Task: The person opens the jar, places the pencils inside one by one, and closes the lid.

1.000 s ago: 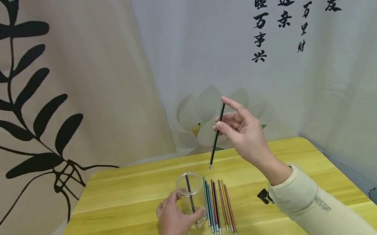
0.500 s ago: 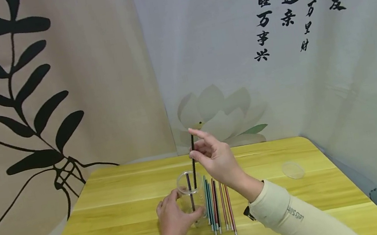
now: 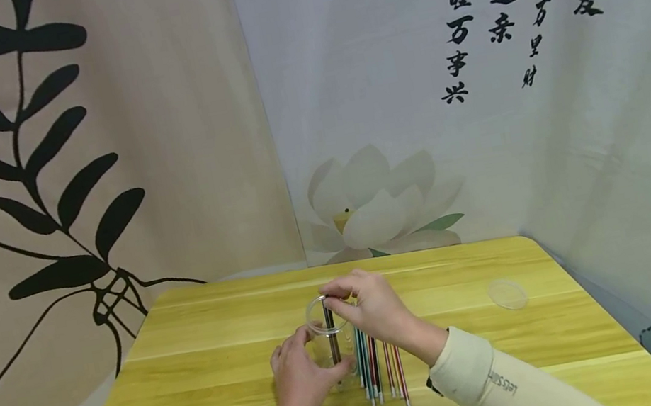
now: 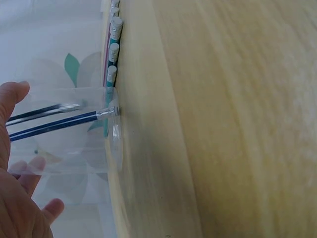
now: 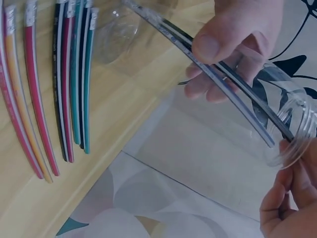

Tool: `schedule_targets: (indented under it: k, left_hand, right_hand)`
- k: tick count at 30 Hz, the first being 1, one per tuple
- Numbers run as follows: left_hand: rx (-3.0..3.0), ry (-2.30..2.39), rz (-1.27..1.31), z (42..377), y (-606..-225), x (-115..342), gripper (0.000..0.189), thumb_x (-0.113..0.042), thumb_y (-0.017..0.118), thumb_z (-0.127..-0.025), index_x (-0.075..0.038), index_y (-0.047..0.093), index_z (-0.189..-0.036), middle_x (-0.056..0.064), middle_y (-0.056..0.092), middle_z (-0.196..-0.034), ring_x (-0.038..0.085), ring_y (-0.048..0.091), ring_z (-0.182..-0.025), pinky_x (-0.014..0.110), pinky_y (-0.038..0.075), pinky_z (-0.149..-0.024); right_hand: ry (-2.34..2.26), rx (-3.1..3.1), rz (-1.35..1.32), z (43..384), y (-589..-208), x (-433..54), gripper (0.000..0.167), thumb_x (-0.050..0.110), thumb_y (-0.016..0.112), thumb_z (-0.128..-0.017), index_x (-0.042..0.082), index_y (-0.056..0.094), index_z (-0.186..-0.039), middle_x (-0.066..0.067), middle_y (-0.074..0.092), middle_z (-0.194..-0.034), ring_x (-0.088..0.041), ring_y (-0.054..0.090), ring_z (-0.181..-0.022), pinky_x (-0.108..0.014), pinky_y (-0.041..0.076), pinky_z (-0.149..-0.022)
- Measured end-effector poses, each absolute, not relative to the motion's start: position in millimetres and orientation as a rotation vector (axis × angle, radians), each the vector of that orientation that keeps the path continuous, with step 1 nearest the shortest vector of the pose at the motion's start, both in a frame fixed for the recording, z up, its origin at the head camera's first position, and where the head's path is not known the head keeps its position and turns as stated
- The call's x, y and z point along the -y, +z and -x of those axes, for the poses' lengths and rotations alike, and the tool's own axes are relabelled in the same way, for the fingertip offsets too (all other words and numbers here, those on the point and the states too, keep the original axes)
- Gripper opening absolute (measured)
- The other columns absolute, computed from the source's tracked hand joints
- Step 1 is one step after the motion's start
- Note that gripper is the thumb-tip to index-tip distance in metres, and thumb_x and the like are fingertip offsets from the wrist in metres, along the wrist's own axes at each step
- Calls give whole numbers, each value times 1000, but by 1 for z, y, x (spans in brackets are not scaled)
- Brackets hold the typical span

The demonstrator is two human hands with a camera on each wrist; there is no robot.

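Note:
A clear plastic jar point(image 3: 344, 347) stands upright on the table, gripped around its side by my left hand point(image 3: 304, 377). At its mouth, my right hand point(image 3: 373, 304) pinches the top of a black pencil point(image 5: 257, 106), which is mostly inside the jar. Another dark pencil point(image 4: 59, 125) leans inside with its white eraser end at the jar's base. The held pencil's eraser end shows higher, above the base in the left wrist view. Right beside the jar lies a row of pencils point(image 5: 59, 79) in teal, black, red and orange, partly hidden by my right hand in the head view.
A round clear lid point(image 3: 507, 294) lies on the wooden table point(image 3: 223, 364), to the right of the pencils. Behind the table's far edge hangs a cloth backdrop point(image 3: 193, 146) with printed leaves, a lotus and writing.
My right hand has carried the black pencil left from above the table, then lowered it into the jar. The left hand keeps its grip. The lid has come into sight from behind the right arm.

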State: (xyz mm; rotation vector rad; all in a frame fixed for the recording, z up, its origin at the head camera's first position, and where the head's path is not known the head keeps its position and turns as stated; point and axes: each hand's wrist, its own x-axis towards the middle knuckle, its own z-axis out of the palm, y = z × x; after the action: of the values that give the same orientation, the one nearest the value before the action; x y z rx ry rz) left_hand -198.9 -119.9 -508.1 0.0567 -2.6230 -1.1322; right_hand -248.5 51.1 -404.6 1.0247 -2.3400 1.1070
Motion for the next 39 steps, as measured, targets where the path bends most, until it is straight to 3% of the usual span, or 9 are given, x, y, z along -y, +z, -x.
schedule_targets:
  k: [9, 20, 24, 31, 35, 39]
  left_hand:
    - [2612, -1137, -60, 199, -508, 120, 77, -46, 101, -66, -17, 66, -128, 11, 74, -128, 37, 64, -128, 67, 23, -128]
    - [2614, -1144, -60, 200, -509, 120, 78, -47, 100, -67, -17, 65, -130, 12, 74, -131, 38, 63, -130, 68, 21, -128]
    - [2613, -1143, -59, 201, -510, 121, 78, -46, 100, -66, -17, 66, -130, 11, 74, -131, 38, 63, -130, 67, 21, -128]
    - [2617, -1164, -74, 201, -508, 121, 81, -45, 100, -67, -15, 65, -133, 12, 74, -133, 39, 62, -133, 67, 19, -129]
    - [2619, -1145, -76, 201, -508, 121, 80, -46, 100, -66, -15, 65, -131, 11, 74, -131, 39, 62, -131, 67, 21, -128]
    - [2618, -1147, -75, 200, -508, 121, 78, -47, 100, -66, -16, 66, -129, 11, 74, -130, 38, 63, -130, 68, 22, -128]
  right_hand:
    - [927, 2391, -1020, 248, -399, -54, 13, 11, 77, -98, 8, 83, -108, -4, 84, -100, -19, 65, -84, -18, 54, -68]
    - [753, 2416, -1020, 246, -399, -51, 4, 12, 80, -95, 9, 78, -97, -2, 80, -90, -14, 61, -79, -18, 51, -63]
    - [722, 2458, -1040, 247, -398, -51, 7, 16, 79, -97, 11, 83, -100, 0, 83, -93, -15, 60, -79, -20, 50, -63]
    - [603, 2410, -1050, 249, -398, -52, 11, 12, 77, -95, 12, 86, -102, -1, 80, -95, -20, 65, -91, -33, 59, -78]
    - [592, 2440, -1034, 249, -398, -52, 17, 9, 74, -94, 12, 86, -105, 0, 74, -92, -18, 58, -85, -29, 52, -72]
    - [694, 2491, -1008, 250, -397, -57, 26, 12, 69, -98, 10, 81, -121, 1, 75, -93, -18, 61, -88, -27, 51, -71]
